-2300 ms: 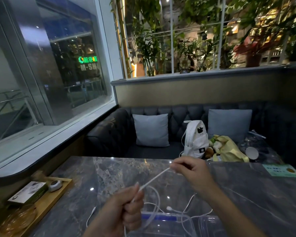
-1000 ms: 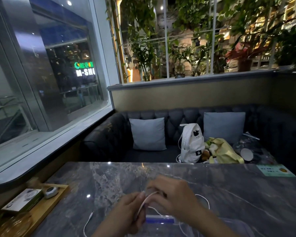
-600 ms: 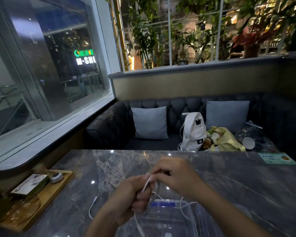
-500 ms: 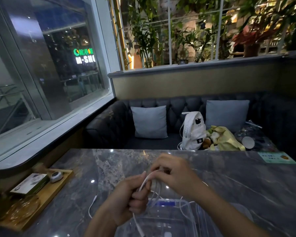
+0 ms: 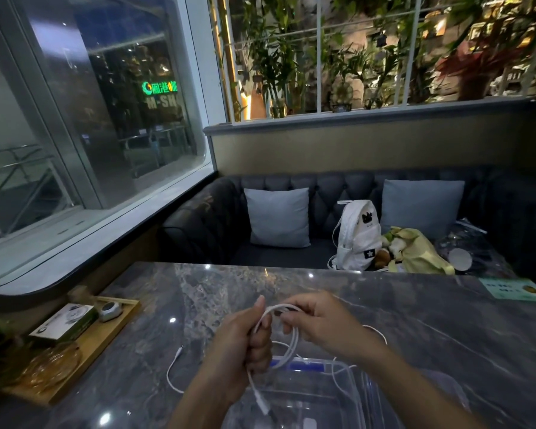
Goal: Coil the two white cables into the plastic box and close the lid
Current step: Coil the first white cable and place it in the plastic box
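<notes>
Above one box (image 5: 319,394), two hands (image 5: 242,342), one cable (image 5: 287,332).

- Through the window on my left, a lit green sign (image 5: 159,87) shows a round logo and Chinese characters; I read 港 in the middle, the others less surely.
- Just below it, dimmer white letters (image 5: 161,102) read "M-SH", cut off at the right.
- The green card (image 5: 511,289) on the bench carries print too small to read.

White cable (image 5: 293,339) looped above open clear plastic box (image 5: 347,388); second cable (image 5: 172,371) on table.
</notes>
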Demonstrator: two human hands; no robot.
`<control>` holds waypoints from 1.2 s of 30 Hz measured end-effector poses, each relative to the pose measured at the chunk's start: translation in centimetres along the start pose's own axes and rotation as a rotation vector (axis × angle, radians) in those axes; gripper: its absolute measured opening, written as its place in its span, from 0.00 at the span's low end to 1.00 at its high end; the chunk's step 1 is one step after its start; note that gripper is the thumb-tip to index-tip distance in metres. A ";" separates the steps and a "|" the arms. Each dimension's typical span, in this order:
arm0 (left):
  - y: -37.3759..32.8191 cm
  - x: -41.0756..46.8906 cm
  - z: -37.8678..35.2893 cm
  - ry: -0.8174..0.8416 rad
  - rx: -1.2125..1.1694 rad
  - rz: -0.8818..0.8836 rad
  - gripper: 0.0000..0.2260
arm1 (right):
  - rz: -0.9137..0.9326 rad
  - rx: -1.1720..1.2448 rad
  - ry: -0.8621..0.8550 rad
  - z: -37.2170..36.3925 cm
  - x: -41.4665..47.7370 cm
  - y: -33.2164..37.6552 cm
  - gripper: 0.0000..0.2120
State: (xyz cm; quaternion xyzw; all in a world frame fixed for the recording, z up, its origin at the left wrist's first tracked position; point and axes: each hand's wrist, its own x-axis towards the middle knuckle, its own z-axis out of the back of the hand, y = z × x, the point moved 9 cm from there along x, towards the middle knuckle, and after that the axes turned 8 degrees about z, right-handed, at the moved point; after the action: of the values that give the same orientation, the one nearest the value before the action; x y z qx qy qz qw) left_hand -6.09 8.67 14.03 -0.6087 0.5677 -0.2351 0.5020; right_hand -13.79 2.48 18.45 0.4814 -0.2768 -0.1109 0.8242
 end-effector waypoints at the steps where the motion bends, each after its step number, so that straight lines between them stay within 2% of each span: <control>1: 0.1 0.1 -0.1 0.010 0.000 0.004 0.15 | -0.005 -0.027 -0.022 0.1 0.0 -0.2 0.08; 5: 0.7 0.2 -0.4 0.059 0.050 0.041 0.17 | -0.045 -0.008 -0.068 0.4 -0.1 -0.6 0.13; 10: 0.7 -0.2 -0.7 0.116 0.061 0.053 0.19 | -0.100 0.379 -0.023 0.0 -0.6 -1.1 0.05; 16: 0.1 -0.2 -1.5 0.197 -0.002 -0.019 0.18 | -0.067 0.483 -0.129 0.5 -0.3 -1.4 0.08; 24: 0.4 -0.2 -1.2 0.197 -0.063 -0.031 0.15 | -0.075 0.650 -0.192 0.1 -0.5 -2.0 0.09; 28: 0.5 -0.3 -0.8 0.198 -0.076 -0.005 0.15 | -0.103 0.648 -0.140 -0.5 -0.7 -2.3 0.09; 33: 1.2 -1.0 -1.9 0.331 -0.055 0.080 0.16 | -0.104 0.586 -0.117 -0.4 -0.7 -2.6 0.09; 36: 1.1 -0.6 -1.2 0.239 -0.180 0.070 0.19 | -0.140 0.536 -0.134 -0.4 -0.8 -3.6 0.09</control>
State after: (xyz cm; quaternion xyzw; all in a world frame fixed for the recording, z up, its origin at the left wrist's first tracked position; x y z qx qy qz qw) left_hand -7.77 8.95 13.69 -0.5986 0.6631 -0.2364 0.3822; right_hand -13.95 1.29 14.98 0.6918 -0.3161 -0.1217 0.6377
